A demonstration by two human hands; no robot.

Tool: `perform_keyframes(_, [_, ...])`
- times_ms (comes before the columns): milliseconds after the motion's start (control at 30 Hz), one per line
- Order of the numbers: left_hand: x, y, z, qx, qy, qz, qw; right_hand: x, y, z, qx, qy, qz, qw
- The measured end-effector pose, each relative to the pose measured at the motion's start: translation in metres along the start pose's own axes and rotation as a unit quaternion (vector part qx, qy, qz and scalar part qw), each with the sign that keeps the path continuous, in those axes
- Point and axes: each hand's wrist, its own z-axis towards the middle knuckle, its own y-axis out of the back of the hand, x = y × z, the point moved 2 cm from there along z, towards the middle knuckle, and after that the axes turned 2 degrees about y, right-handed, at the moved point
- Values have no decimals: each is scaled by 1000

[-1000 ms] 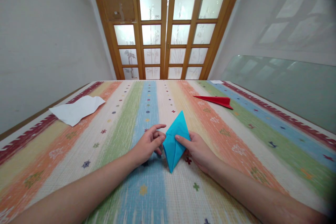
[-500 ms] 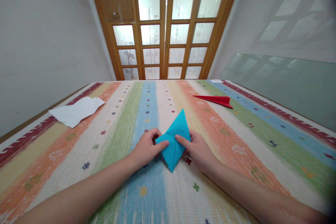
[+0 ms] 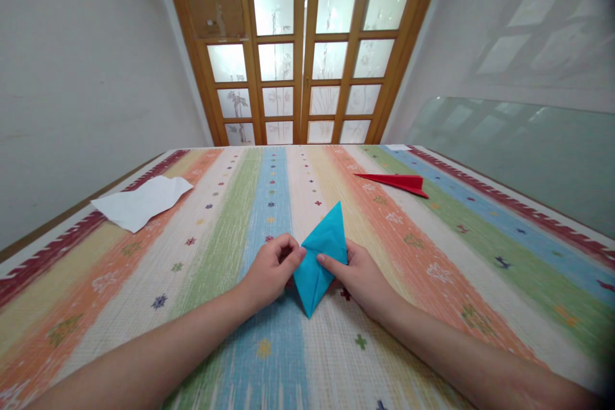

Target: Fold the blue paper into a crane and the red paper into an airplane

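Paper [image 3: 139, 204], white with a wavy edge, lay at left on the striped tablecloth [image 3: 144, 269]; next, I saw the left hand [image 3: 269, 269], fingers curled, thumb at the blue paper's [image 3: 310, 273] left corner, though I couldn't tell whether they pinched it. Held between both hands, that sheet was already folded into a pointed diamond, any remaining folds unclear to me. The right hand [image 3: 365, 278] pinched its right side, thumb in front, and farther right lay a red paper plane [image 3: 401, 183].
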Motion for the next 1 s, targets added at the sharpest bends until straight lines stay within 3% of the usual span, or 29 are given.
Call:
perform_keyframes(67, [-4, -1, -3, 30, -17, -32, 999, -1, 1, 1, 0, 7, 15, 1000])
perform_keyframes(133, [-7, -2, -6, 35, -36, -3, 999, -2, 1, 2, 2, 14, 35, 999])
perform_keyframes(333, [-10, -5, -4, -17, -67, 144, 987, 0, -1, 3, 27, 22, 73, 997])
perform_keyframes(567, [-3, -3, -4, -62, -75, 92, 991, 1, -2, 0, 19, 6, 68, 997])
perform_keyframes(1000, [-21, 15, -8, 58, -204, 222, 952, -2, 3, 0, 62, 5, 96, 993])
